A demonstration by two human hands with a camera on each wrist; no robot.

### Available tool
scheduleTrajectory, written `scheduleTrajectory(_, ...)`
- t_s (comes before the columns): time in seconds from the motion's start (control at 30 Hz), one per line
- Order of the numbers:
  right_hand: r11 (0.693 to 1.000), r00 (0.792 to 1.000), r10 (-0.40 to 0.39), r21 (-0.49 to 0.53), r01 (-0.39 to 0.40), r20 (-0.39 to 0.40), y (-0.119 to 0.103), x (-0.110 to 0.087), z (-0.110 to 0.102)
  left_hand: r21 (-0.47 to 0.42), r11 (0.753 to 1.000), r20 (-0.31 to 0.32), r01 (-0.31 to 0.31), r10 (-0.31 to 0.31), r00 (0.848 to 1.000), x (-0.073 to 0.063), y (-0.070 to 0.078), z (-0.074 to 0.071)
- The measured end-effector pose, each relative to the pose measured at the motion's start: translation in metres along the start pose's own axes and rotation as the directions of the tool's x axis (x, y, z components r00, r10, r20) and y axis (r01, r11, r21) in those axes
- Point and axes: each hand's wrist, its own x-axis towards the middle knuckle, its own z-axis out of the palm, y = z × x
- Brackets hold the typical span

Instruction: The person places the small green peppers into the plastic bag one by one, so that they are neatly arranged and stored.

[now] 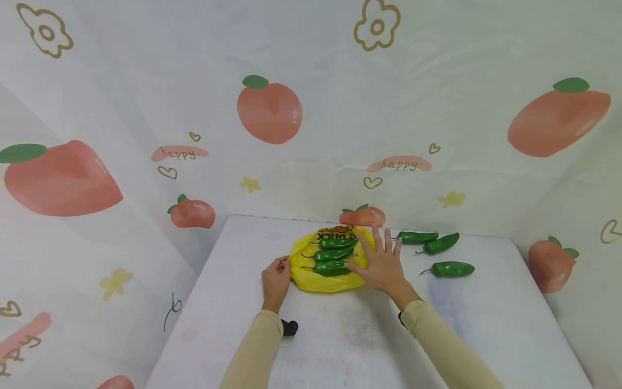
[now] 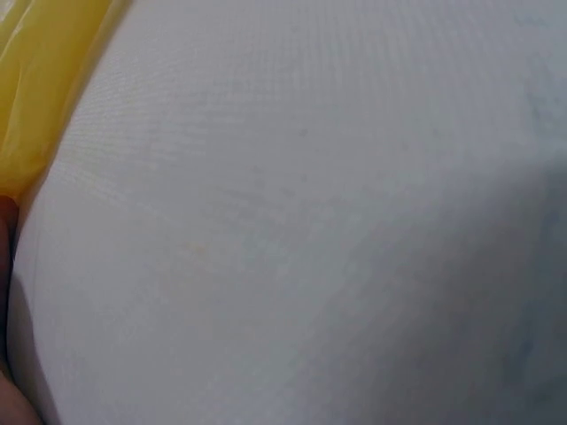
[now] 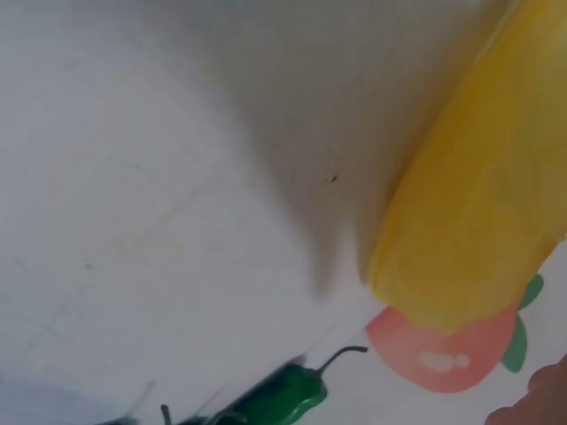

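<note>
A yellow plastic bag (image 1: 302,278) with dark print lies spread on the table, and three green peppers (image 1: 335,254) rest on it in a stack of rows, stems toward the left. My left hand (image 1: 276,281) pinches the bag's left edge. Over the bag's right side my right hand (image 1: 386,267) is spread, fingers straight, its thumb close to the lowest pepper; whether it touches cannot be told. In the left wrist view a fingertip meets the yellow bag (image 2: 35,97). The right wrist view has the bag's side (image 3: 469,212) and a little of the right hand (image 3: 536,403).
Right of the bag lie three more green peppers: one at the back (image 1: 418,237), one slanted beside it (image 1: 441,243) and one nearer (image 1: 452,269). The white table (image 1: 330,346) meets a fruit-printed curtain (image 1: 311,178) behind and at the sides.
</note>
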Motion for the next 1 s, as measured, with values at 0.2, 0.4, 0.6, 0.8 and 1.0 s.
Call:
scheduleTrajectory(0.2,1.0,1.0,0.02,-0.005,-0.021,-0.009,0.015,-0.007,-0.005,0.005,1.0,-0.002,0.019,-0.019,1.0,0.001,-0.002,0.0)
scheduleTrajectory(0.4,0.999,0.999,0.04,-0.015,-0.04,-0.001,0.028,-0.011,-0.008,0.013,1.0,-0.012,0.013,-0.013,1.0,0.002,-0.005,0.001)
scheduleTrajectory(0.6,0.998,0.998,0.059,-0.009,-0.06,-0.028,0.042,-0.017,-0.007,0.013,1.0,-0.014,0.007,-0.007,1.0,0.003,-0.004,0.001)
scheduleTrajectory(0.8,0.997,0.997,0.067,0.028,-0.065,-0.046,0.054,-0.024,-0.008,0.033,0.999,-0.003,0.03,-0.03,1.0,0.002,-0.002,0.002)
scheduleTrajectory(1.0,0.995,0.995,0.094,0.04,-0.093,-0.035,0.068,-0.031,-0.012,0.039,0.998,-0.004,0.048,-0.047,0.999,0.002,0.0,0.003)
